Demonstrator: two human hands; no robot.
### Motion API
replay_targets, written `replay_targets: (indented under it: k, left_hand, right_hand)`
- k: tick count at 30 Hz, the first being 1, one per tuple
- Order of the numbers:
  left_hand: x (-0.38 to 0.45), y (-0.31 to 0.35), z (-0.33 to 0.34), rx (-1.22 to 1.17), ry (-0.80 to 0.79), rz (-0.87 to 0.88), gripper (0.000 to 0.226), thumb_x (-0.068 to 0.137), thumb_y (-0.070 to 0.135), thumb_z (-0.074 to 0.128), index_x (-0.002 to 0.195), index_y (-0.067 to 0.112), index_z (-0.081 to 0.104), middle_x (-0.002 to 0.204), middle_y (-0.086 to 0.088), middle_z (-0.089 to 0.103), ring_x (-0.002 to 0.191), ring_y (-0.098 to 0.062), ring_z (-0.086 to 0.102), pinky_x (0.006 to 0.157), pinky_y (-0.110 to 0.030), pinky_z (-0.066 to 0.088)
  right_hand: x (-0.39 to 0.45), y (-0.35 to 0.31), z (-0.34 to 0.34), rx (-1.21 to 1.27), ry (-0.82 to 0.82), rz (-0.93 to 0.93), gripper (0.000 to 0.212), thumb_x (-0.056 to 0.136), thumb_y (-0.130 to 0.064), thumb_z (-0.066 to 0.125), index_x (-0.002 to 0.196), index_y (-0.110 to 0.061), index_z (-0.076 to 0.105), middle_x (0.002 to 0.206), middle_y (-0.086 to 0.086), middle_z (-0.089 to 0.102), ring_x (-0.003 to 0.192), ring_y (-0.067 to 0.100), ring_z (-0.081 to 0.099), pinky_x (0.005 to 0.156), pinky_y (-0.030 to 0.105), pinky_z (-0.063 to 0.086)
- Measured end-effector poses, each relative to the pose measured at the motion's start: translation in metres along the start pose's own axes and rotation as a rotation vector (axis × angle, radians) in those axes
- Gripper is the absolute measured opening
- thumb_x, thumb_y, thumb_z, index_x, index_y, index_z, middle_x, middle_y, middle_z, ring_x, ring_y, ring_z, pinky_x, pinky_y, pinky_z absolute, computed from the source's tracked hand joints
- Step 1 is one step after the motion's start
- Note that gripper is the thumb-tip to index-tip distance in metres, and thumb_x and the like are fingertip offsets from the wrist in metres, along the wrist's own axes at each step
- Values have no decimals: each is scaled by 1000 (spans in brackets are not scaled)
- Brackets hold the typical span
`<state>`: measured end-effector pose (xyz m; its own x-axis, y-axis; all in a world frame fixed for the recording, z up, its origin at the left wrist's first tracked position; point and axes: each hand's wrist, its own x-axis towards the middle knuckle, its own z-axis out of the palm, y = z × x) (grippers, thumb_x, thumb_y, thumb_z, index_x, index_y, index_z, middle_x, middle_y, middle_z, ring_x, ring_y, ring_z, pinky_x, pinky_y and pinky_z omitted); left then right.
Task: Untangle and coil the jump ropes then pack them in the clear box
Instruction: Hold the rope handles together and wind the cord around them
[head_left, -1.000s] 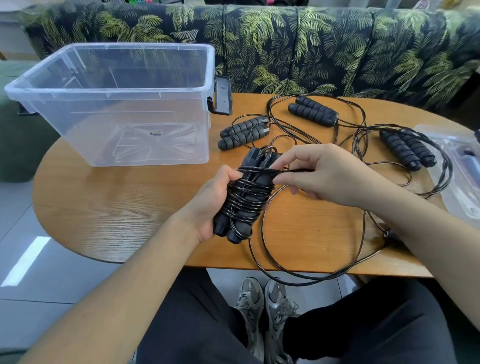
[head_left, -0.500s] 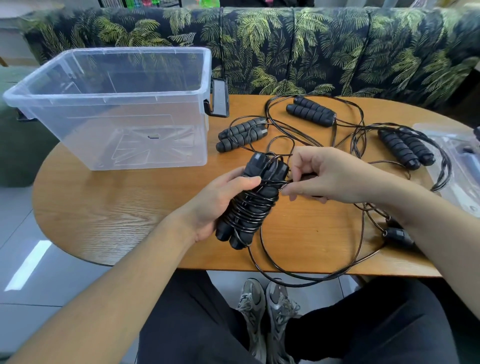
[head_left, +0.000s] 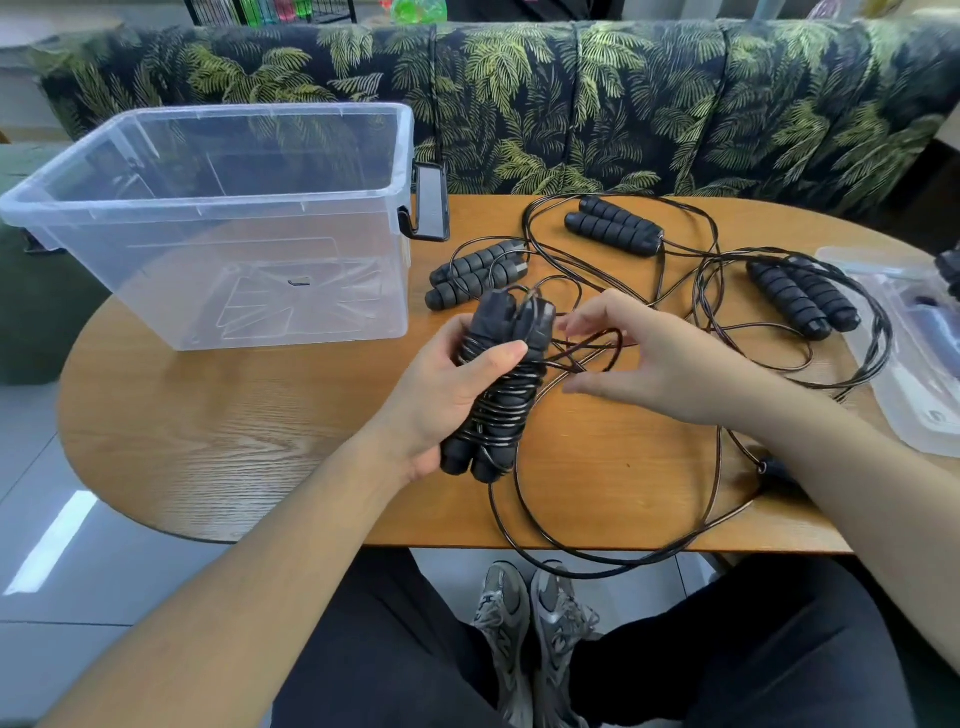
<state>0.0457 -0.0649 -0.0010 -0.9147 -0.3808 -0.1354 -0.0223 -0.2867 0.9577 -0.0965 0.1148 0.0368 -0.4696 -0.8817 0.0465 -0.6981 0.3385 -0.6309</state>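
My left hand (head_left: 441, 395) grips a pair of black foam handles with black cord wound tightly round them, the wound jump rope (head_left: 501, 400), held just above the table. My right hand (head_left: 665, 364) sits right of the bundle, thumb and fingers spread, with loops of the loose cord (head_left: 597, 353) passing through the gap between them. That cord trails down over the table's front edge (head_left: 597, 558). The clear box (head_left: 208, 208) stands empty at the back left. Three more handle pairs lie in tangled cord: one (head_left: 475, 275) near the box, one (head_left: 613, 226) behind, one (head_left: 802, 299) at the right.
The round wooden table (head_left: 234, 415) carries everything. A clear lid (head_left: 914, 364) lies at the right edge. A leaf-patterned sofa (head_left: 623, 104) runs behind the table. A black end piece (head_left: 774, 467) peeks out by my right forearm. My knees and shoes show below the table.
My right hand has let its pinch on the cord go slack and opened, drawing slightly away to the right of the bundle. My left hand has kept hold and turned the bundle more upright.
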Motion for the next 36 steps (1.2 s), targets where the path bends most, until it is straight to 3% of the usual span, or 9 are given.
replay_targets:
  k: [3, 7, 10, 14, 20, 26, 29, 33, 36]
  left_hand:
    - [3, -2, -2, 58, 130, 102, 25, 90, 17, 74, 111, 21, 60, 94, -2, 73, 85, -22, 73, 74, -39, 59]
    - [0, -3, 1, 122, 252, 240, 28, 91, 19, 74, 112, 26, 57, 102, -1, 70, 91, -15, 72, 75, -29, 59]
    - [-3, -3, 12, 143, 320, 364, 32, 90, 17, 75, 111, 30, 55, 100, 5, 68, 90, -6, 70, 74, -22, 57]
    - [-3, -7, 18, 333, 247, 463, 40, 89, 17, 77, 114, 35, 53, 107, 6, 67, 101, -7, 67, 89, -31, 58]
    - [-9, -13, 23, 492, 204, 508, 47, 87, 18, 80, 123, 26, 52, 110, 14, 63, 104, 0, 61, 89, -15, 50]
    - [-12, -16, 31, 583, 185, 525, 49, 85, 24, 81, 125, 25, 52, 108, 17, 62, 102, 2, 62, 84, -15, 52]
    - [-12, -12, 35, 516, 180, 490, 44, 86, 20, 80, 121, 26, 53, 104, 14, 63, 98, 3, 62, 83, -12, 50]
    - [-8, -6, 33, 428, 144, 407, 39, 86, 20, 80, 113, 32, 55, 105, 6, 67, 99, -9, 66, 90, -27, 56]
    - [-6, -5, 34, 257, 118, 297, 33, 87, 14, 79, 111, 26, 59, 102, -2, 71, 94, -18, 72, 84, -37, 61]
  right_hand:
    - [-7, 0, 6, 29, 190, 58, 65, 73, -59, 71, 129, -36, 49, 137, -20, 48, 125, -2, 46, 103, 23, 43]
    - [-14, -5, 19, 430, 340, 421, 77, 82, -73, 60, 147, -38, 40, 146, -9, 51, 119, 8, 60, 97, 38, 54]
    - [-15, -15, 34, 941, 306, 648, 71, 89, -62, 59, 149, -29, 40, 132, 5, 66, 100, 19, 73, 86, 43, 61]
    - [-8, -27, 44, 1277, 268, 659, 52, 94, -54, 59, 135, -23, 49, 109, 7, 77, 98, 23, 75, 85, 44, 61]
    - [-8, -38, 44, 1169, 508, 462, 34, 97, -33, 64, 130, -23, 61, 105, 1, 78, 105, 18, 72, 92, 43, 59]
    - [-12, -36, 52, 464, 721, 193, 32, 103, -23, 53, 129, -39, 63, 90, -27, 70, 90, -3, 67, 90, 34, 58]
    - [-14, -30, 57, 628, 736, 158, 32, 104, -20, 53, 111, -46, 69, 93, -2, 77, 88, 24, 70, 89, 52, 57]
    - [-18, -21, 50, 1046, 672, 202, 28, 98, -15, 62, 124, -14, 70, 96, 2, 77, 95, 15, 71, 99, 45, 54]
    - [-22, -20, 48, 1008, 719, 151, 20, 94, -11, 66, 111, -16, 75, 88, 2, 77, 93, 16, 71, 95, 38, 55]
